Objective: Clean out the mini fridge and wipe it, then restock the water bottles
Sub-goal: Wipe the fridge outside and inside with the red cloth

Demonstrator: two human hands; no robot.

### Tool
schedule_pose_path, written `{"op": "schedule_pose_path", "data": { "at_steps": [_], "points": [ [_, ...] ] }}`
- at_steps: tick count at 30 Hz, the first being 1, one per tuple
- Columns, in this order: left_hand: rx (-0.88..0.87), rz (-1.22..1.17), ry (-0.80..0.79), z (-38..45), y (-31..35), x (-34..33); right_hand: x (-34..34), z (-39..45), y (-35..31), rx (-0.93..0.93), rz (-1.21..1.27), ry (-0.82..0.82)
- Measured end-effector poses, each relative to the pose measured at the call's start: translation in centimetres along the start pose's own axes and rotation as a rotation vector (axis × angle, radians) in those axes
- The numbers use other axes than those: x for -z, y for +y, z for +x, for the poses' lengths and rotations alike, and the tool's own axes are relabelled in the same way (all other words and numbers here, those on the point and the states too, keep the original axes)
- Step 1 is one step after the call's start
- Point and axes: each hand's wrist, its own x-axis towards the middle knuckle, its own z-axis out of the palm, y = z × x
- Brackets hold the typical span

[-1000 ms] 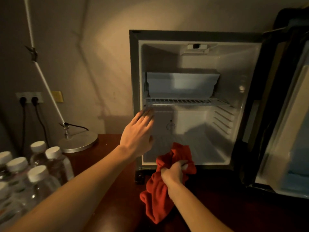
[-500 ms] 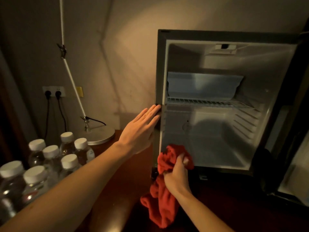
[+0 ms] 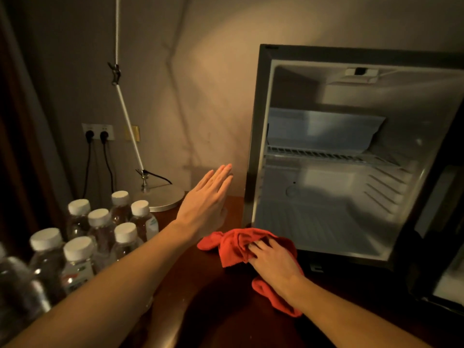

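Note:
The mini fridge (image 3: pixel 253 136) stands open on the dark wooden table (image 3: pixel 200 297), its white inside empty apart from a wire shelf (image 3: pixel 326 154). A red cloth (image 3: pixel 233 244) lies on the table just in front of the fridge's lower left corner. My right hand (image 3: pixel 271 262) rests on top of it, fingers curled into the fabric. My left hand (image 3: pixel 208 199) hovers flat with fingers straight, just left of the fridge's side wall, touching nothing. Several clear water bottles (image 3: pixel 100 232) with white caps stand grouped at the left.
A lamp with a round metal base (image 3: pixel 163 197) and a thin white arm stands behind the bottles. A wall socket (image 3: pixel 98 133) with two black plugs is at the back left. The fridge door (image 3: pixel 447 247) hangs open at the far right.
My right hand has lowered the cloth from the fridge's front edge onto the table. My left hand has come off the fridge frame and moved left. The view has swung left.

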Motion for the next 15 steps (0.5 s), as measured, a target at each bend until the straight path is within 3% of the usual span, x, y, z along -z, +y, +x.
{"op": "schedule_pose_path", "data": {
  "at_steps": [10,15],
  "points": [
    [-0.051,-0.036,0.0,0.0,3.4,0.0,-1.3,-4.2,1.4,-0.138,-0.099,0.064],
    [-0.092,-0.033,-0.02,0.4,4.8,0.1,0.7,-2.1,0.0,0.055,-0.021,0.112]
  ]
}}
